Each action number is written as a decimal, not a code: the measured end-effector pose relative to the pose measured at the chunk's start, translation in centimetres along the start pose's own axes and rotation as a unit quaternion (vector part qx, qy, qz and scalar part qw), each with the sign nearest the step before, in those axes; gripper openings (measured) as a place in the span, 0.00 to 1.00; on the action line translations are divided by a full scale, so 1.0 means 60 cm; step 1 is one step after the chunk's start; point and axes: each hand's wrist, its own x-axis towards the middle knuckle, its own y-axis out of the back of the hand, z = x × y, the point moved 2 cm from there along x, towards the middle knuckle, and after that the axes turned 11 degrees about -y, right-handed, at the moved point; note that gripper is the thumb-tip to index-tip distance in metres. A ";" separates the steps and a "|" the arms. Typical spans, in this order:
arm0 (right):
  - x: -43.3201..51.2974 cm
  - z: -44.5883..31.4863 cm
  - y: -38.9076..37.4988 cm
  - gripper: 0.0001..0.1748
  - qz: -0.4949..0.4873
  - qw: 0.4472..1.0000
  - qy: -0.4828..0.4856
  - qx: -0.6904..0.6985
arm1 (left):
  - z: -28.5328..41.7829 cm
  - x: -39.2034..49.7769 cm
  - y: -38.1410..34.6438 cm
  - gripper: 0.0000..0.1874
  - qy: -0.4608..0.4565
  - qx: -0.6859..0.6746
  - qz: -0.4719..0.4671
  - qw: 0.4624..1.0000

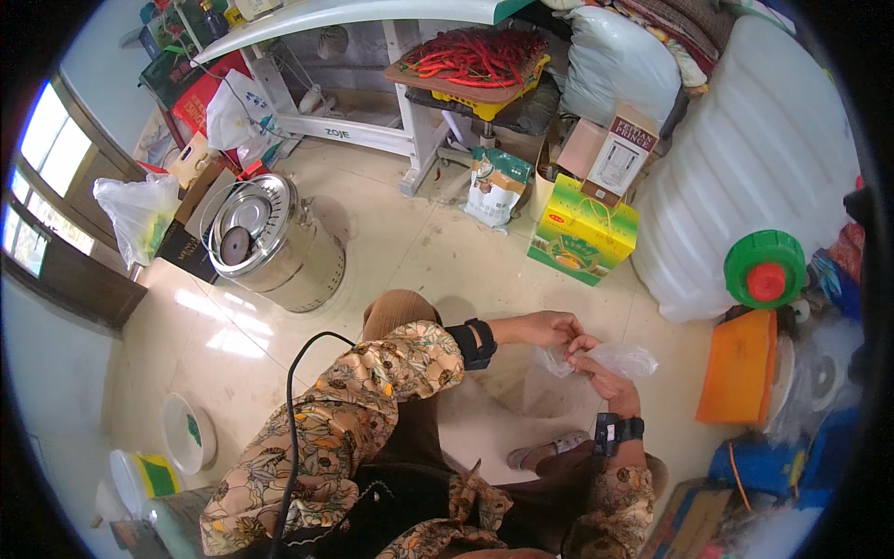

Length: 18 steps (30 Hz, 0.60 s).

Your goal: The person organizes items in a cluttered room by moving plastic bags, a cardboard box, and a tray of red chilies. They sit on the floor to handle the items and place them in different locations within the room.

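Over the floor in front of my knees, my left hand (555, 328) and my right hand (599, 369) come together at a crumpled clear plastic bag (621, 358). The fingers of both hands pinch it near its middle. One part of the bag spreads to the right past my right hand, and another part hangs below my left fingertips. What the bag holds, if anything, cannot be made out. Each wrist wears a black strapped device.
A steel drum-shaped stove (279, 244) stands at left. Red chillies (475, 56) lie on a board beneath the white table (349, 21). A yellow-green carton (583, 230), a big white plastic barrel (754, 161) and an orange panel (737, 367) stand at right. A white basin (188, 433) sits lower left.
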 end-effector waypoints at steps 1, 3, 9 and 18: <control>-0.003 -0.002 -0.005 0.07 -0.001 1.000 0.013 -0.010 | -0.004 0.002 -0.002 0.15 0.031 0.066 0.014 0.997; -0.009 -0.005 -0.010 0.04 0.024 0.999 0.020 -0.041 | -0.008 0.006 -0.004 0.16 0.038 0.187 0.036 0.981; -0.011 -0.021 -0.036 0.10 0.149 0.947 0.116 -0.258 | -0.032 0.005 -0.011 0.17 0.082 0.249 0.045 0.964; -0.022 -0.018 -0.093 0.04 0.358 0.777 0.223 -0.468 | 0.000 -0.010 -0.033 0.20 0.156 -0.062 0.038 0.985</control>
